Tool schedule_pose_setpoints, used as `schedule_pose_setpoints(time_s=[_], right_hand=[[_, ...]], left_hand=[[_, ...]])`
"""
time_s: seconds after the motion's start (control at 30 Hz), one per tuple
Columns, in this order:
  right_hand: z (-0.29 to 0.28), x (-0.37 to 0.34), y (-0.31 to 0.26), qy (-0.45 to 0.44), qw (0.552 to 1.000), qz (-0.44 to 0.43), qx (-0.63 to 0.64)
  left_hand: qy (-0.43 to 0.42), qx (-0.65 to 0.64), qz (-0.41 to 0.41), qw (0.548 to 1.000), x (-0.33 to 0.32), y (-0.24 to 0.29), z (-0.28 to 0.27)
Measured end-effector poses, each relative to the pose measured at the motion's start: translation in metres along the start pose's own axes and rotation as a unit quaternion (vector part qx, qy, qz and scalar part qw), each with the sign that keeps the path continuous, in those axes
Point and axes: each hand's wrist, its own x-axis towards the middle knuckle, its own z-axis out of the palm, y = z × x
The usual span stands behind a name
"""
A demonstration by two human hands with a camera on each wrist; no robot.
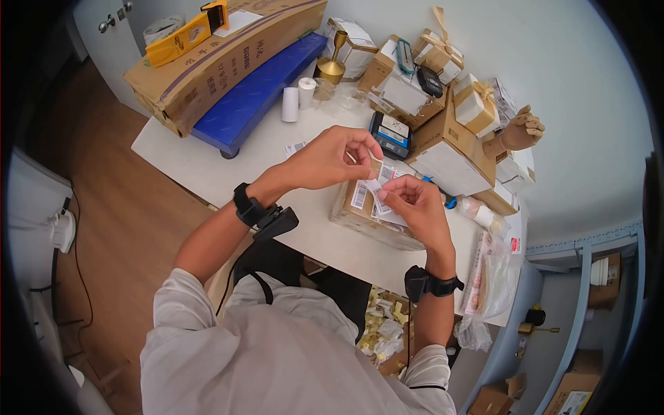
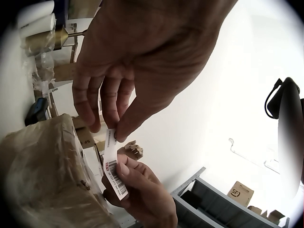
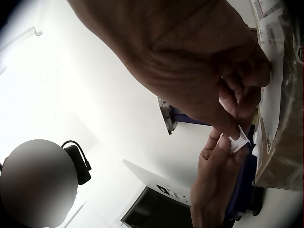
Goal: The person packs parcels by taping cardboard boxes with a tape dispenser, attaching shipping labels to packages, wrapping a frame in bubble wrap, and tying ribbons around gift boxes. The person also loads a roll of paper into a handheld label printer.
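A small white barcode label (image 2: 113, 164) is stretched between both hands, over a taped cardboard box (image 1: 346, 211) on the table. My left hand (image 1: 328, 160) pinches one end of the label between thumb and forefinger, its other fingers loosely bent. Lower down, my right hand (image 1: 420, 209) pinches the other end with its thumb on the printed face. The box carries a larger shipping label (image 1: 360, 196) on its top. In the right wrist view, the right hand hides most of the small label.
Behind the box stand a black and blue label printer (image 1: 391, 135) and stacked cartons (image 1: 453, 155). White paper rolls (image 1: 290, 105) and a blue platform (image 1: 259, 93) bearing a long carton (image 1: 228, 66) are at left. Clear plastic packaging (image 1: 499, 277) lies at the right edge.
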Motion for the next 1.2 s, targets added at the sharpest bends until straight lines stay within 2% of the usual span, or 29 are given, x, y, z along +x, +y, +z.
schedule_pose_setpoints(time_s=[0.13,0.23,0.3,0.33,0.4,0.53,0.6,0.8,0.83,0.9,1.0,1.1,1.2], right_hand=[[-0.001,-0.002,-0.003,0.044,0.999,-0.011,-0.025],[-0.005,-0.002,0.0,0.077,0.996,-0.03,-0.038],[-0.007,-0.002,0.004,0.09,0.994,-0.041,-0.042],[-0.007,-0.002,0.005,0.096,0.995,-0.037,-0.013],[-0.008,-0.002,0.006,0.108,0.993,-0.035,0.017],[-0.016,0.0,0.005,0.113,0.993,-0.009,-0.029],[-0.019,0.002,0.008,0.113,0.992,0.003,-0.048],[-0.02,0.0,0.011,0.144,0.974,-0.004,-0.176],[-0.021,-0.001,0.011,0.157,0.964,-0.01,-0.214],[-0.024,-0.003,0.015,0.171,0.953,-0.016,-0.25],[-0.03,-0.007,0.021,0.208,0.958,0.01,-0.197],[-0.026,-0.014,0.014,0.233,0.935,-0.015,-0.266],[-0.031,-0.02,0.016,0.22,0.929,-0.044,-0.293]], left_hand=[[-0.006,-0.045,-0.022,0.999,0.003,0.001,0.004],[0.028,-0.032,-0.035,0.998,0.004,0.0,0.009],[0.065,-0.057,-0.075,0.993,0.005,0.0,0.014],[0.06,-0.055,-0.074,0.994,0.006,-0.002,0.015],[0.073,-0.022,-0.092,0.993,0.008,-0.007,0.017],[0.067,0.001,-0.113,0.991,0.005,-0.002,0.025],[0.069,0.028,-0.163,0.984,0.004,0.009,0.031],[0.107,0.167,-0.099,0.975,0.004,-0.001,0.041],[0.104,0.168,-0.101,0.975,0.003,0.001,0.04],[0.108,0.251,-0.117,0.955,0.002,0.006,0.034],[0.103,0.18,-0.151,0.967,0.0,-0.01,0.024],[0.128,0.205,-0.179,0.954,-0.001,-0.009,0.031],[0.093,0.152,-0.169,0.969,-0.002,-0.02,0.028]])
